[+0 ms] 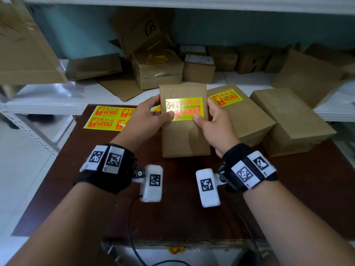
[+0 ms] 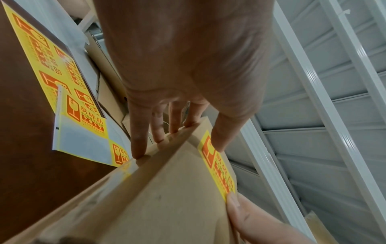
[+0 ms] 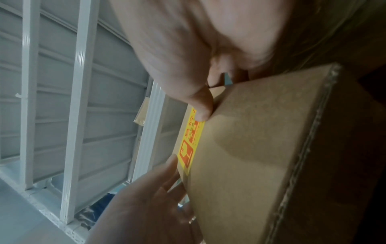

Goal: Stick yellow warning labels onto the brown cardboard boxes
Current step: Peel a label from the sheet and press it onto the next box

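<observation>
The yellow warning label (image 1: 184,109) lies across the upper face of a brown cardboard box (image 1: 184,135), which is held tilted up over the dark bench (image 1: 92,189), its near end low towards it. The left hand (image 1: 148,117) grips the box's left edge, fingers (image 2: 138,137) behind it and thumb on the label's left end; the right hand (image 1: 215,121) grips the right edge the same way, thumb on the label's lower right corner. Both hands are thus closed round the box, with thumbs pressing the sticker.

The step in hand appears to be smoothing the label down. To do it well, the thumbs should probably sweep from the middle outward to each end, so that no air is trapped, then run along the edges and corners until they lie flat. The glare on the label hides whether any bubble remains.

Just right of the box lies a labelled box (image 1: 240,114), and beyond it an unlabelled box (image 1: 292,116) that looks next in line. The label sheet (image 1: 111,118) lies at the left on the bench.
</observation>
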A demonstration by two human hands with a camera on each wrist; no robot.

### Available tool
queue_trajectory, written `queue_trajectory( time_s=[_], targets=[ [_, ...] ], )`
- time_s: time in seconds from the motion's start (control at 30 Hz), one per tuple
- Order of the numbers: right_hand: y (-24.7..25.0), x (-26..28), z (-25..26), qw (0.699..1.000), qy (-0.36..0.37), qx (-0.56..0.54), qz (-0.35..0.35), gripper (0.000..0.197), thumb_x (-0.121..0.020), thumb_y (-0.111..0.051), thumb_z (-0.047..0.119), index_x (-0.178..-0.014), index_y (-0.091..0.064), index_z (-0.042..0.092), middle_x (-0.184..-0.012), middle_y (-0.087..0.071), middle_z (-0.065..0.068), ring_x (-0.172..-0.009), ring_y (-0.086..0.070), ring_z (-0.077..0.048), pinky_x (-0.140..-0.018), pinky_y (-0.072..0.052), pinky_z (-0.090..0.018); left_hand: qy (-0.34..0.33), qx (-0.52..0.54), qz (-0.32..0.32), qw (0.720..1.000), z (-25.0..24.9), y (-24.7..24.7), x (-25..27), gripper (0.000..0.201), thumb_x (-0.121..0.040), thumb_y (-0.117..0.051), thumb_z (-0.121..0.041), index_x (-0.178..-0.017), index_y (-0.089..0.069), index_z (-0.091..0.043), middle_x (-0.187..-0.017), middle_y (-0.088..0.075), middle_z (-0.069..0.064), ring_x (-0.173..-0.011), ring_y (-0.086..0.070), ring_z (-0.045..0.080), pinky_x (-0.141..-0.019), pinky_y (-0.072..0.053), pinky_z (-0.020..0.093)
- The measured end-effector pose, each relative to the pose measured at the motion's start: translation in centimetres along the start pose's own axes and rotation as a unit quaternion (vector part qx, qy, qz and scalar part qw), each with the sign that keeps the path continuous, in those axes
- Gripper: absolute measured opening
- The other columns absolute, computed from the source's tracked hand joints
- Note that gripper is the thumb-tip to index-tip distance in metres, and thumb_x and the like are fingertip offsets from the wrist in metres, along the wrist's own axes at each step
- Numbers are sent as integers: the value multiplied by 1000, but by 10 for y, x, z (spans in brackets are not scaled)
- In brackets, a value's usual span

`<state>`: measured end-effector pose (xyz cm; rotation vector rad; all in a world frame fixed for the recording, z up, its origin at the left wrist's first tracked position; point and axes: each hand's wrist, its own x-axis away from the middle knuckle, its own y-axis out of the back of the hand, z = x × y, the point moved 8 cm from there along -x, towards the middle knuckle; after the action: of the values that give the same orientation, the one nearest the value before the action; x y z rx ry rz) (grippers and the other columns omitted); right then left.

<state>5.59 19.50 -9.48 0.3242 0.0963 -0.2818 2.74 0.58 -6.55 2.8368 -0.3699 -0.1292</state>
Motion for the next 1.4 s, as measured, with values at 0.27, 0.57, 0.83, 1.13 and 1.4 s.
queue_trajectory(
  time_s=[0.27, 0.57, 0.83, 1.13, 1.4],
  targets=[
    [2, -3, -2, 996, -14, -50, 72, 64, -100, -54, -1, -158, -33, 18, -159, -42, 6, -148, -34, -6, -120, -33, -34, 0, -36, -15, 999, 2, 8, 0, 64, -79, -80, -32, -138, -56, -32, -126, -68, -6, -107, -70, 16, -91, -58, 44],
    [3, 1, 7, 993, -20, -59, 103, 63, -102, -47, -5, -158, -32, 19, -155, -44, 11, -141, -39, 1, -117, -35, -24, 25, -24, 41, 999, 10, 13, -4, 75, -88, -42, 21, -147, -49, -26, -133, -64, -12, -111, -67, 12, -89, -55, 45],
    [5, 5, 8, 992, -32, -113, 36, 53, -95, -70, 18, -145, -53, 24, -136, -65, 9, -130, -56, -4, -109, -47, -32, 3, -11, -10, 1000, 2, 7, -3, 45, -96, -64, -16, -140, -57, -27, -125, -66, -15, -94, -70, 4, -79, -58, 24],
    [0, 4, 2, 995, -66, -62, 50, 60, -101, -58, 12, -156, -38, 23, -149, -52, 10, -131, -50, -3, -106, -44, -25, 70, -5, 28, 997, 17, 10, -5, 69, -94, -61, -7, -155, -35, -25, -146, -55, -5, -124, -60, 20, -100, -52, 52],
    [1, 13, 8, 993, -107, -6, 44, 65, -95, -68, 22, -153, -39, 23, -126, -51, 12, -111, -51, -7, -93, -45, -28, 103, 5, 10, 995, 24, 6, -9, 82, -89, -71, -3, -156, -27, -18, -140, -60, 10, -124, -61, 23, -84, -56, 31]
  ],
)
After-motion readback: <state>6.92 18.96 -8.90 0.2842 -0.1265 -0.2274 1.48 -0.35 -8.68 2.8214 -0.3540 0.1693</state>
